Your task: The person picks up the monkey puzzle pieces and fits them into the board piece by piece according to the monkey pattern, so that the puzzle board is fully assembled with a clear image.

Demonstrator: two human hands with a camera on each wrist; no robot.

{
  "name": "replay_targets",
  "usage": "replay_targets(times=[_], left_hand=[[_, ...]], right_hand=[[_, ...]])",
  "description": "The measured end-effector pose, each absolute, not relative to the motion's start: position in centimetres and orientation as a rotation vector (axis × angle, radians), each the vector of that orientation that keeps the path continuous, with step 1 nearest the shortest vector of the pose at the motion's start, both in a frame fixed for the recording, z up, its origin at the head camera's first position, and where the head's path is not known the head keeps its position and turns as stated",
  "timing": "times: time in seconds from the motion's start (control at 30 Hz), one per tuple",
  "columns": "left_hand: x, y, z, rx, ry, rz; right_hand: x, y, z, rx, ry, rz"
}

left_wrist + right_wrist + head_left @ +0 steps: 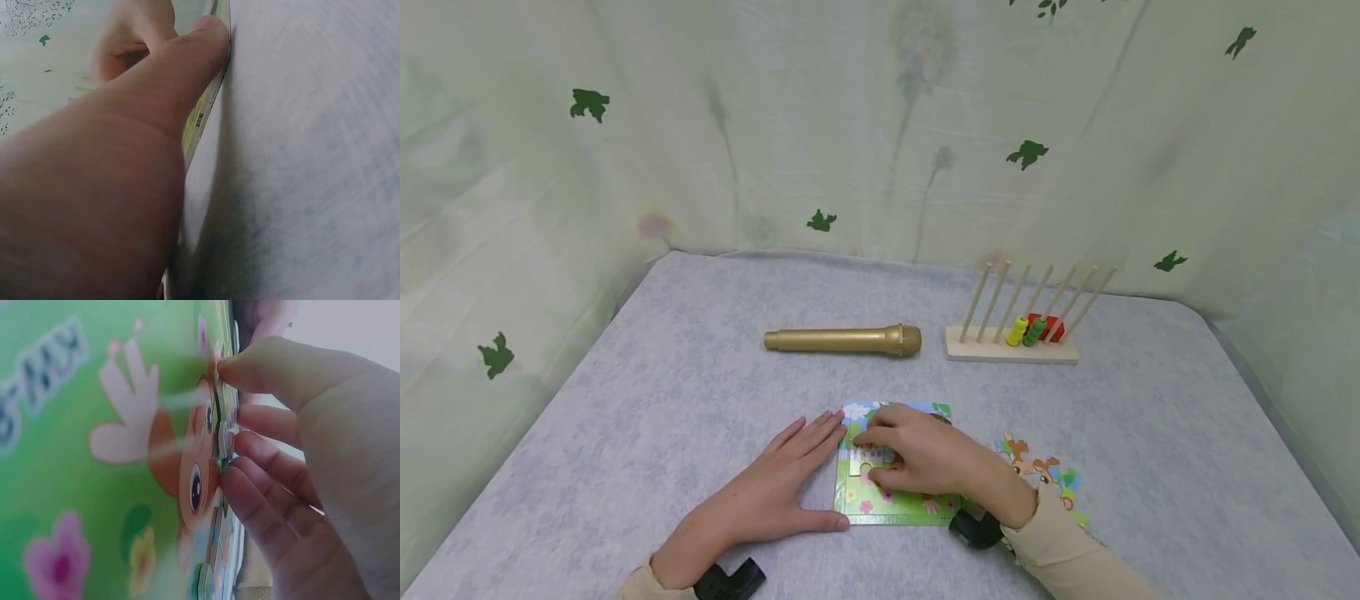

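Note:
A jigsaw puzzle board (898, 510) with a green, flowered picture lies on the table's near part. My left hand (782, 483) rests flat at its left side, fingers straight, fingertips at the upper left edge and thumb at the lower left corner. From the right, my right hand (925, 450) reaches over the board with bent fingers. The right wrist view shows thumb and fingertips pinching a puzzle piece (223, 434) at the board's surface, beside a cartoon monkey (199, 456). The hand hides much of the piece. Loose puzzle pieces (1067, 479) with an animal picture lie right of the board, partly behind the right forearm.
A gold microphone (835, 340) lies across the table behind the board. To its right stands a wooden peg stand (1011, 353) with several upright rods and yellow, green and red beads (1035, 331). A pale curtain (850, 125) encloses the table's far side.

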State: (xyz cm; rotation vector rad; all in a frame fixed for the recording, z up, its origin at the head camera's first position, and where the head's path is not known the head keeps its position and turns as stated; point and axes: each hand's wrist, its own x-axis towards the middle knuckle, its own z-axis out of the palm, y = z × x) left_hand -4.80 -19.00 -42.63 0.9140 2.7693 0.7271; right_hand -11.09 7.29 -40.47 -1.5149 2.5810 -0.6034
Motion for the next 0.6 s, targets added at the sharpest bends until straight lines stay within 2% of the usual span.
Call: replay_targets(times=[0.6], left_hand=[[-4.74,-18.96,-42.55,0.895,2.768,0.721]], right_hand=[[-11.18,7.27,-40.72,-1.527,2.556,-0.606]])
